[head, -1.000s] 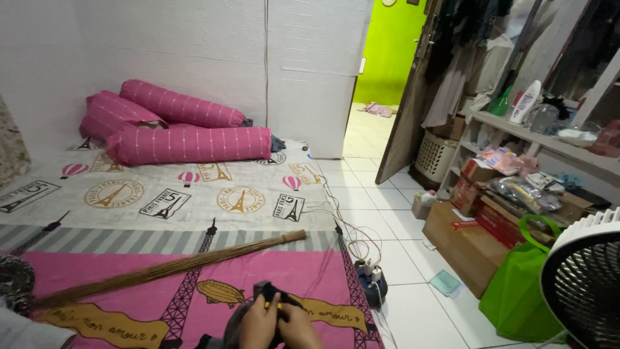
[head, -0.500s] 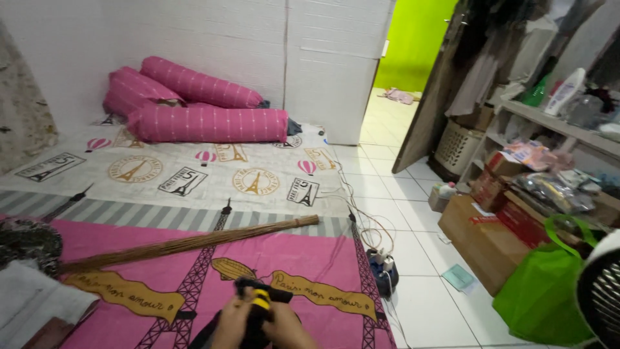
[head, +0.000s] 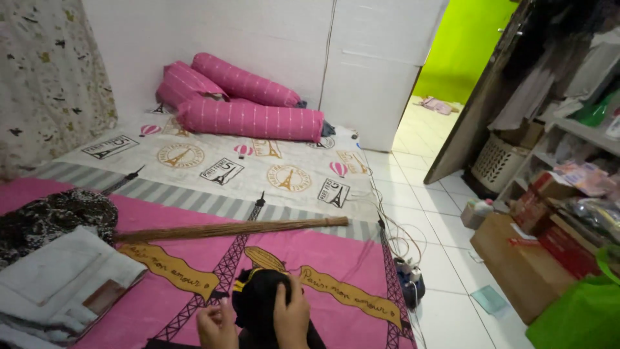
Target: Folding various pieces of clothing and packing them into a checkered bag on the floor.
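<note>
At the bottom middle of the head view, my right hand (head: 292, 318) lies flat on a small black garment with yellow trim (head: 258, 295), pressing it onto the pink printed sheet (head: 336, 258) of the floor mattress. My left hand (head: 216, 326) sits just left of the garment with its fingers curled at the cloth's edge; whether it grips the cloth is unclear. A long stick broom (head: 226, 229) rests across the mattress just beyond my hands.
Folded pale cloth (head: 58, 278) and a dark patterned cloth (head: 51, 216) lie at the left. Pink bolsters (head: 248, 119) sit by the far wall. A power strip with cables (head: 410, 284), cardboard boxes (head: 523, 265), a green bag (head: 581, 310) and cluttered shelves line the right.
The view swung to the left and down, bringing the folded cloth at the left into sight. My hands went from holding the black garment up to pressing it on the sheet.
</note>
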